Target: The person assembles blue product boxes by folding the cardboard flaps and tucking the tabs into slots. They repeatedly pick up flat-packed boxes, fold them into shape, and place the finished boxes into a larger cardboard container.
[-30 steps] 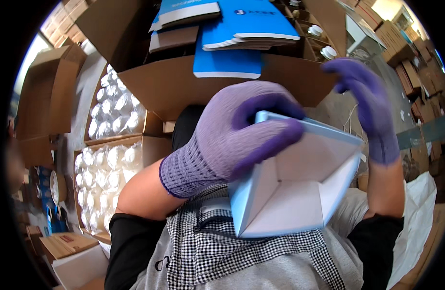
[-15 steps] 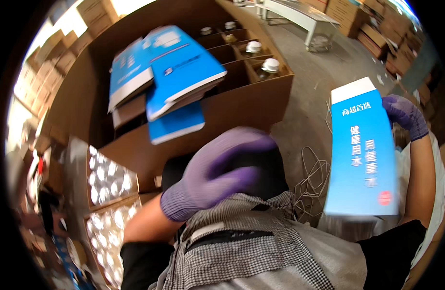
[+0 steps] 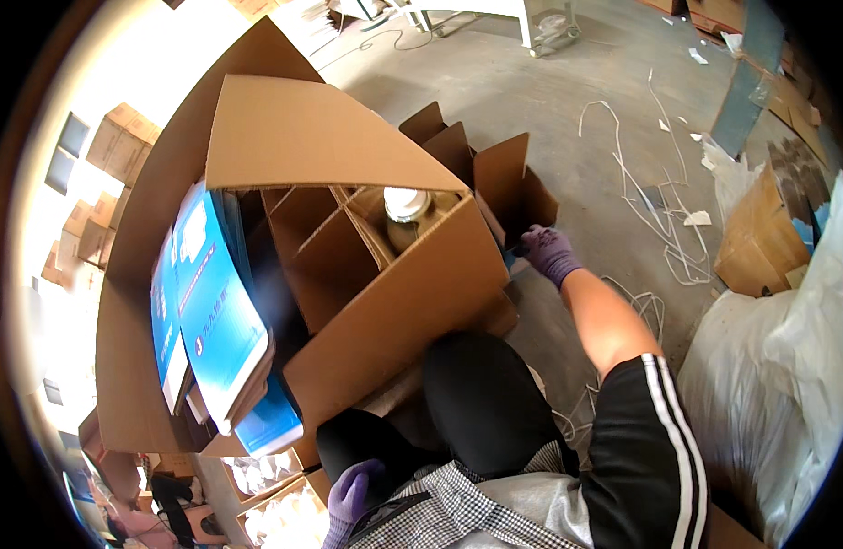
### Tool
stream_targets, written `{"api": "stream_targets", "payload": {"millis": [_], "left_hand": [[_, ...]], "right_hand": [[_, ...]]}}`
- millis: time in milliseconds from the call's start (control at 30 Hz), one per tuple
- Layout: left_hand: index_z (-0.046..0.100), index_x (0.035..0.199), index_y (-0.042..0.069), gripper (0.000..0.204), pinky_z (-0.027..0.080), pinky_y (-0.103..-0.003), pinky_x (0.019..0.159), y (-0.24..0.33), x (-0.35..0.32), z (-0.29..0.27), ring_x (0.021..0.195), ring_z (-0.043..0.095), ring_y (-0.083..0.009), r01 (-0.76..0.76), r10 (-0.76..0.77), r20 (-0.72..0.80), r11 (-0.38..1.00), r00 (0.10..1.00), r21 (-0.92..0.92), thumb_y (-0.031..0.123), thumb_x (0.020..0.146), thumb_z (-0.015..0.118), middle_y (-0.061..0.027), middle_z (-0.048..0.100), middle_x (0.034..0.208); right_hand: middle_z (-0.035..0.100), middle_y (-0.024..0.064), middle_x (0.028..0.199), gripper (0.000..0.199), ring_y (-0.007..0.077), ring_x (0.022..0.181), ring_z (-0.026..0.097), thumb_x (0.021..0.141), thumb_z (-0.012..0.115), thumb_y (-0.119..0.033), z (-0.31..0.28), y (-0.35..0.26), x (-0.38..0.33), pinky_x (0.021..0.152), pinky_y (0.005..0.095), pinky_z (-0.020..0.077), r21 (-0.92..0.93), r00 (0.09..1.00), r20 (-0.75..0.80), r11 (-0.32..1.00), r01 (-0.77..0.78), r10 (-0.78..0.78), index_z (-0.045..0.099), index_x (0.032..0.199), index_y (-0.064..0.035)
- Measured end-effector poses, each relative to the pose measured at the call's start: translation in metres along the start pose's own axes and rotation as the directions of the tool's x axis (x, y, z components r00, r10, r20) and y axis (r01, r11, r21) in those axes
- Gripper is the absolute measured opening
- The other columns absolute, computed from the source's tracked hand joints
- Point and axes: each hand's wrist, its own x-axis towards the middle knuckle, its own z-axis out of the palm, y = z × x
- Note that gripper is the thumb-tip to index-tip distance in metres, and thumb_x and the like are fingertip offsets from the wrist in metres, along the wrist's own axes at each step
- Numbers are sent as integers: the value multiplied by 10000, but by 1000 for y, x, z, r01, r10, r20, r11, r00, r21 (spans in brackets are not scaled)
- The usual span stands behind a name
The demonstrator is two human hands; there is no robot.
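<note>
Purple-gloved right hand [image 3: 547,252]: reaching to the near edge of a smaller open brown cardboard box [image 3: 519,183]; I cannot tell if its fingers pinch anything.
Smaller box: just beside the right edge of the big brown cardboard box [image 3: 398,311], with its flaps standing up.
Purple-gloved left hand [image 3: 350,494]: low by the black trousers [image 3: 485,393], fingers bent and close together; I cannot tell if they hold anything.
Big box: open on top, with brown cardboard walls making little rooms inside.
Clear bottle with a round white cap [image 3: 407,206]: upright in the little room at the big box's right corner.
Flat blue cardboard packs [image 3: 222,316]: piled at the big box's left end, one poking over its near edge.
Grey floor [image 3: 586,69]: thin white string [image 3: 664,242] lies tangled there.
</note>
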Motion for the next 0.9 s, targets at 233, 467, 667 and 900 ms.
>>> {"api": "stream_targets", "payload": {"millis": [233,467,667,900], "left_hand": [[635,1230,-39,358,472,-318,988,16,8,10,1088,643,-219,46,-46,23,999,999,-18,200,985,529,-137,696,1162],[713,1005,23,279,504,-458,899,137,-27,-25,978,643,-372,-719,836,85,409,542,561,100,748,638,-147,687,969],[662,1148,-7,385,492,-464,954,200,-14,-66,1138,578,-364,-568,989,-116,149,94,810,32,765,667,-201,602,1204],[678,1152,-15,347,482,-380,973,181,-15,-70,1121,613,-315,-728,942,-332,260,46,634,31,809,656,-179,643,1196]], "right_hand": [[674,149,1092,197,316,996,682,878,584,-208,64,-36,38,848,429,552,65,996,87,997,-37,31,714,987,-108],[672,167,1098,311,326,953,648,948,584,-105,-84,-32,-17,861,417,519,717,744,-569,654,241,350,631,1245,-25],[452,151,1451,689,358,1352,399,840,760,-304,-330,-221,-99,1123,474,341,42,432,-721,589,807,-541,489,1431,-75],[537,182,1378,690,372,1339,443,792,771,-355,-335,-330,-68,1182,522,277,-132,393,-264,436,890,-881,537,1375,-71]]}}
